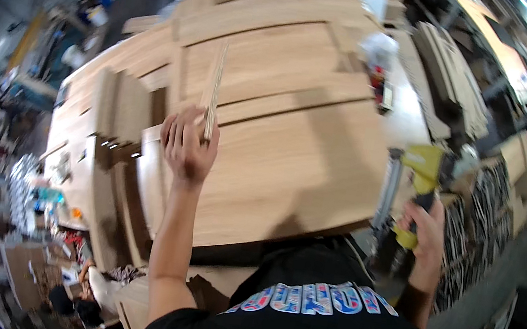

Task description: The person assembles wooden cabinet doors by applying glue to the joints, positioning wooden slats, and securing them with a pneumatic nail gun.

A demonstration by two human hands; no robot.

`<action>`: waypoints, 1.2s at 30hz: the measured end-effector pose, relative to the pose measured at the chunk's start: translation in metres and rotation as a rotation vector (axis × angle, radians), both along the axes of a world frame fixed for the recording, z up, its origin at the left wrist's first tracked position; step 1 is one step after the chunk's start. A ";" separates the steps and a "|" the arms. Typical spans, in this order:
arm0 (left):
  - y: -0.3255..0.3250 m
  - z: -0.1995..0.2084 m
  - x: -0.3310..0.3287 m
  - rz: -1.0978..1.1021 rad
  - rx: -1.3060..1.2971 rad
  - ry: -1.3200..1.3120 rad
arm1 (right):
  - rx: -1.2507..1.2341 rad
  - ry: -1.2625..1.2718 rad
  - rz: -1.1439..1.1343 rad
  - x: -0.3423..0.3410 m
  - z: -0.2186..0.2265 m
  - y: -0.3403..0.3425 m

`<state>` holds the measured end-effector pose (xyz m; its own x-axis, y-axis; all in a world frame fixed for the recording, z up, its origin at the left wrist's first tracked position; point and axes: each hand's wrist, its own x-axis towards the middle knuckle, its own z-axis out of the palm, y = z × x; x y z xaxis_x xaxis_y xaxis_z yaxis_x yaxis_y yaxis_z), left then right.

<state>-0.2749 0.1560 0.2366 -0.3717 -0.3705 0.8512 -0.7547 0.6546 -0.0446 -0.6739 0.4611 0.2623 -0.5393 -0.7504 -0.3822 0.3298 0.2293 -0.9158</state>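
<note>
My left hand (188,146) is closed around the near end of a narrow wooden strip (218,77). The strip's layered edge faces up, and it points away from me over a large light wood panel (289,175). Off the panel's right side, my right hand (426,229) grips the black handle of a yellow-green nail gun (423,161). The gun's long grey magazine hangs on its left, apart from the wood. Shadows fall across the panel below the gun's side.
Stacked boards (116,107) stand at the panel's left. Beyond it lie more wooden boards (278,15). A clear plastic bag (379,49) and a small red object (378,79) sit at the far right corner. Bundled strips (486,209) fill the right side. A person (85,308) is at lower left.
</note>
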 end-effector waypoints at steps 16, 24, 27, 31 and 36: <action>0.229 -0.132 -0.329 -0.114 1.044 0.031 | -0.035 -0.049 0.107 -0.227 -0.011 0.033; 0.155 -0.151 -0.408 0.135 1.057 -0.030 | -0.020 -0.137 0.196 -0.260 -0.019 0.010; 0.123 -0.165 -0.407 0.193 1.045 -0.049 | -0.012 -0.174 0.212 -0.265 -0.018 0.000; 0.107 -0.166 -0.405 0.223 1.032 0.001 | 0.010 -0.123 0.262 -0.276 -0.028 -0.017; 0.102 -0.155 -0.417 0.257 1.063 0.034 | 0.040 -0.126 0.246 -0.275 -0.029 -0.038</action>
